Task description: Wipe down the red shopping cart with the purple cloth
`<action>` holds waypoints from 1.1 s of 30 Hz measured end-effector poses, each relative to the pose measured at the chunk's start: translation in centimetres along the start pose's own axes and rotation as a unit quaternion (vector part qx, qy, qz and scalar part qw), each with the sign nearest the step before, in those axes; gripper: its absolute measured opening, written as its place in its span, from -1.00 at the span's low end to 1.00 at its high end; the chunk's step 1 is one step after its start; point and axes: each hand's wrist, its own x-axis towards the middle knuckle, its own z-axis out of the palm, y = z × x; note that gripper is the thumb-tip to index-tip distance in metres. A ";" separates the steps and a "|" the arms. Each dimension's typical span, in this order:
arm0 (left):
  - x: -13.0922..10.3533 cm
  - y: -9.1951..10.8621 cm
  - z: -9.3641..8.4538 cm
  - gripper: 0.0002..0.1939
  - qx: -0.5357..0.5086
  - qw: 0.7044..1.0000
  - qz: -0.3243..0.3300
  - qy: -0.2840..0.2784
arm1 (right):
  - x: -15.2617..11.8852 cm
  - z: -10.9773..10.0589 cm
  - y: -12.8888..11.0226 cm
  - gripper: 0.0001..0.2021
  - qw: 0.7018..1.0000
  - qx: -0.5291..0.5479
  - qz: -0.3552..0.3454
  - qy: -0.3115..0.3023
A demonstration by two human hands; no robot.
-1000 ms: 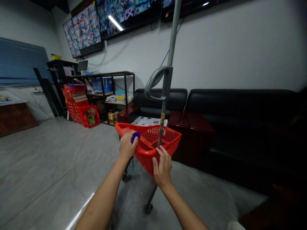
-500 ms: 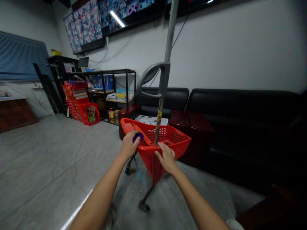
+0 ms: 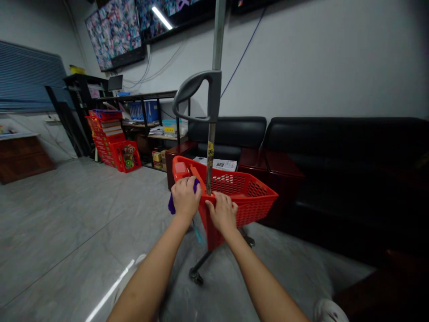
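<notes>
A red plastic shopping cart (image 3: pixel 256 201) stands before me on dark legs with casters. From its near corner rises a metal pole (image 3: pixel 218 44) with a grey handle (image 3: pixel 214 96). My left hand (image 3: pixel 186 197) is closed on a purple cloth (image 3: pixel 172 203) at the cart's left rim; parts of the cloth show on both sides of the fingers. Gripping the rim just right of the pole, my right hand (image 3: pixel 224 210) has its thumb on the near side and its fingers over the edge.
A black sofa (image 3: pixel 335 143) with dark red wooden armrests (image 3: pixel 283 167) lines the wall behind the cart. Newspapers (image 3: pixel 219 164) lie on its seat. Stacked red crates (image 3: pixel 107 143) and a black shelf (image 3: pixel 161 95) stand back left. Wall screens (image 3: pixel 117 31) hang above.
The cart has turned, and its pole and handle have shifted left in view. My left hand has moved along the rim, exposing more of the purple cloth. My right hand still grips the rim.
</notes>
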 end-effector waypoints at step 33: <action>-7.9 -5.3 9.4 -0.68 -0.042 0.985 0.109 0.124 | -2.7 3.0 1.9 -0.53 0.994 0.055 -0.090 -0.021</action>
